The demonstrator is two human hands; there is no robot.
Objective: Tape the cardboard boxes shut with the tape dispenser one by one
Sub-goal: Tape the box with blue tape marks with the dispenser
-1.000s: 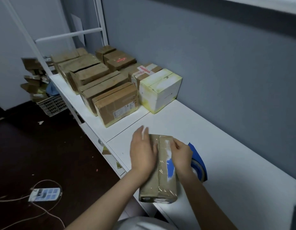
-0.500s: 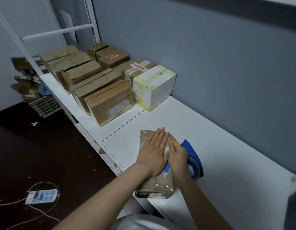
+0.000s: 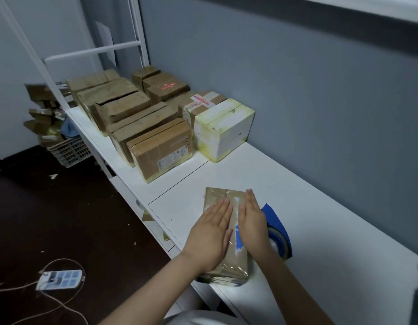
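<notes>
A small flat cardboard box (image 3: 223,198), glossy with clear tape along its top, lies lengthwise on the white table (image 3: 320,219) right in front of me. My left hand (image 3: 210,235) presses flat on the box's left half, fingers straight and together. My right hand (image 3: 251,219) lies flat on its right half, fingers pointing away from me. A blue tape dispenser (image 3: 277,233) with its roll sits on the table just right of the box, partly hidden behind my right hand.
Several cardboard boxes (image 3: 160,146) and a white-and-yellow box (image 3: 223,129) are packed at the table's far left end against the grey wall. A white metal frame (image 3: 91,52) rises behind them. Below, a crate (image 3: 69,152) and a power strip (image 3: 60,279) lie on the dark floor.
My hands have gone from gripping the box's far end to lying flat on its top. They slid apart slightly, now side by side. The view shifted a little.
</notes>
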